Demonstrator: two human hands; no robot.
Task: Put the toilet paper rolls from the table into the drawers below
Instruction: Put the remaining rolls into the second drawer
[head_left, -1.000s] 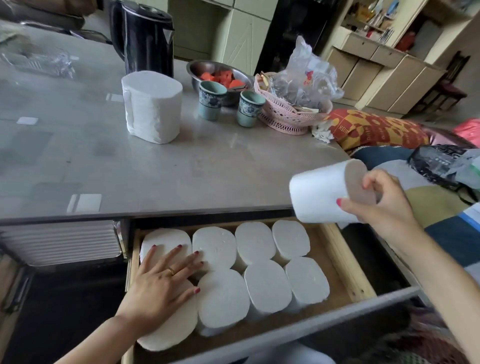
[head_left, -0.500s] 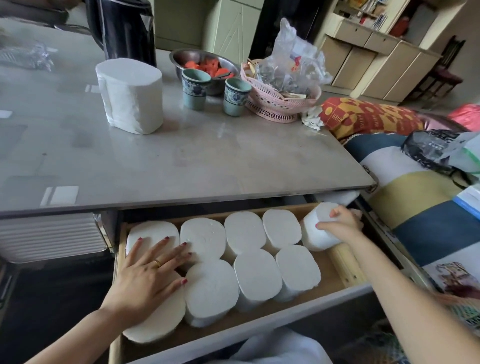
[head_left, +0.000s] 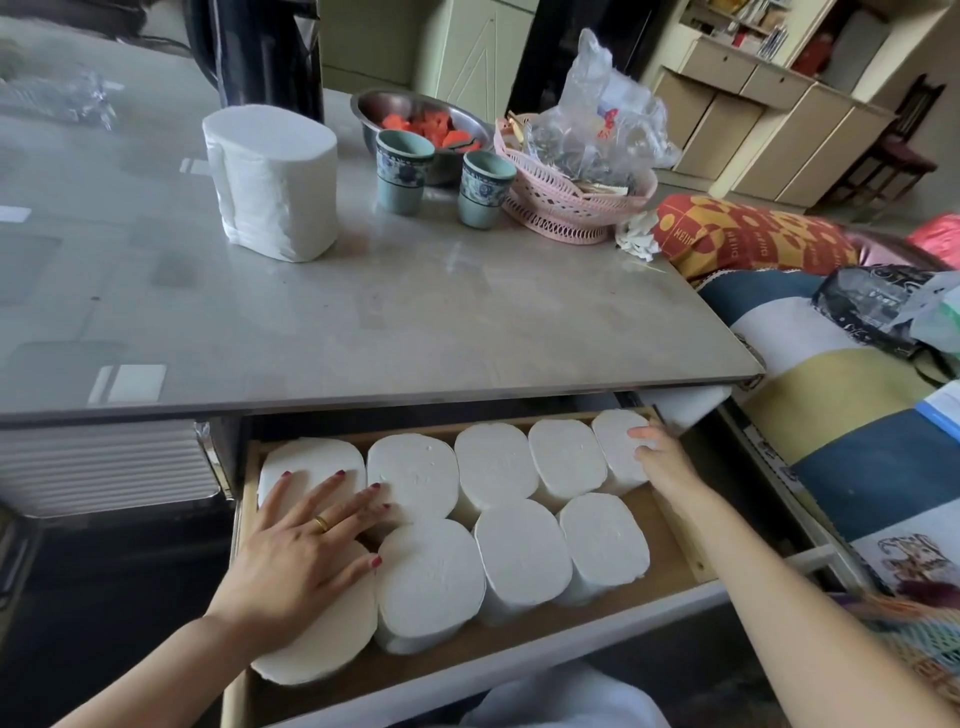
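Drawer (head_left: 675, 545): open under table (head_left: 415, 322), nine toilet paper rolls upright inside.
Left hand (head_left: 306, 545): flat, fingers spread on leftmost rolls (head_left: 311, 467).
Right hand (head_left: 660, 457): fingers resting against back-right roll (head_left: 615, 441).
Table: one toilet paper roll (head_left: 275, 176) remains.

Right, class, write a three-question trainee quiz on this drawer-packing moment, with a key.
1. True or false: the left hand lies flat on rolls at the drawer's left end.
2. How many rolls stand in the back row? A) three B) five C) seven
3. Fill in: one toilet paper roll is left on the ___.

Key
1. True.
2. B: five, and the right hand touches the rightmost roll.
3. Table.
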